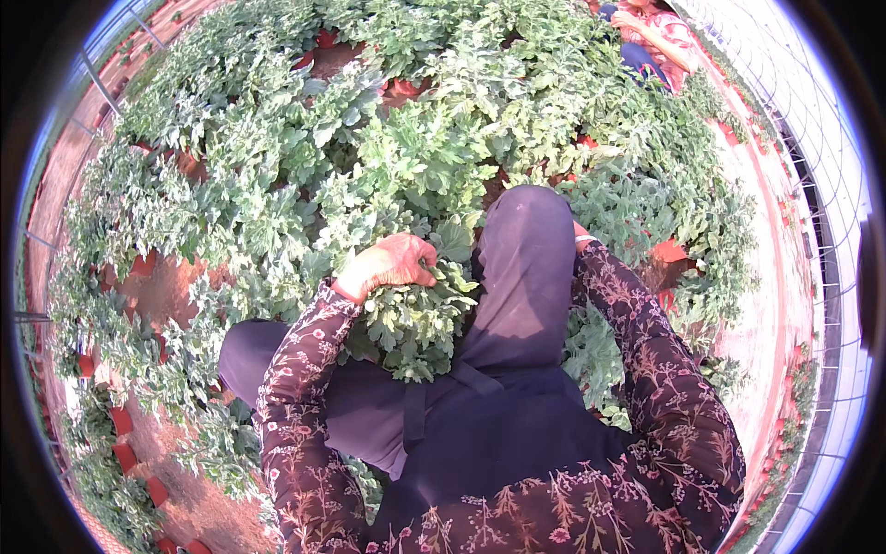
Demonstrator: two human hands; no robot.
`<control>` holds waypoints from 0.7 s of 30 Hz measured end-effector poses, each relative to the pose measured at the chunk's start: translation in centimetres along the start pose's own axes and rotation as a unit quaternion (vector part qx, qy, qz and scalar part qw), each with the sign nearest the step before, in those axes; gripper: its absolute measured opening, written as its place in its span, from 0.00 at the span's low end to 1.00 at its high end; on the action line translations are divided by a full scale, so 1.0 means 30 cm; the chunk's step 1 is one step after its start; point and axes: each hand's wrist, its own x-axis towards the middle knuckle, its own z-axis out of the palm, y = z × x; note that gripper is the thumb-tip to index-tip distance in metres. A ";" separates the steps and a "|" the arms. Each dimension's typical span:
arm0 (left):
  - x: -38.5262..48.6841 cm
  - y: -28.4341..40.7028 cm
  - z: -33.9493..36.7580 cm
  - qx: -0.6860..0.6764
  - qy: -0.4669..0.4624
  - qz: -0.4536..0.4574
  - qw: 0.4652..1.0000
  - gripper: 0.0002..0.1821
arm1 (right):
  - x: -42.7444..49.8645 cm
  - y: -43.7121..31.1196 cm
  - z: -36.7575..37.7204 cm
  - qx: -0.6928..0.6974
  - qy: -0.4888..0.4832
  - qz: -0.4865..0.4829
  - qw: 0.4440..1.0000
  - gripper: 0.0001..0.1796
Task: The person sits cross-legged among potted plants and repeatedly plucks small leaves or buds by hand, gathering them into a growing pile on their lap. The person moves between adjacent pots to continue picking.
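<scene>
My left hand (399,262) reaches over the top of a leafy green potted plant (419,325) between my legs. Its fingers are curled at the upper leaves, and whether they pinch a leaf or stem does not show. The plant's pot is hidden under the foliage. Only a sliver of my right hand (581,231) appears, on the far side of my raised knee (533,215), near gray-green leaves (609,201). Its fingers are hidden behind that knee. Lighter green lobed foliage (429,152) stands directly beyond my left hand.
Dense rows of plants in red pots surround me, with a red pot (668,251) to the right and several at lower left. Reddish soil (163,291) shows between them. Another person (657,45) sits at upper right. Wire netting (830,208) curves along the right.
</scene>
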 end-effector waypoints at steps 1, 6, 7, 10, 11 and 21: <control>0.007 0.002 -0.003 0.001 -0.001 -0.001 1.000 0.18 | -0.001 0.025 -0.014 0.004 0.011 0.009 1.000 0.20; -0.006 -0.003 -0.001 -0.019 0.011 -0.010 1.000 0.16 | -0.086 -0.002 0.013 0.021 0.042 -0.010 0.999 0.16; -0.003 0.000 -0.005 0.000 0.010 -0.002 1.000 0.15 | -0.102 0.000 0.015 0.009 0.046 -0.023 0.999 0.15; 0.007 0.022 -0.014 -0.040 0.015 -0.014 0.999 0.14 | -0.128 0.028 0.010 0.054 0.061 -0.071 0.994 0.13; 0.017 0.035 -0.017 -0.045 0.020 -0.001 0.999 0.13 | -0.139 0.038 -0.001 0.088 0.072 -0.074 0.991 0.13; 0.156 0.302 -0.279 0.024 0.120 0.072 0.990 0.06 | -0.144 -0.019 -0.270 0.311 0.238 -0.130 0.911 0.13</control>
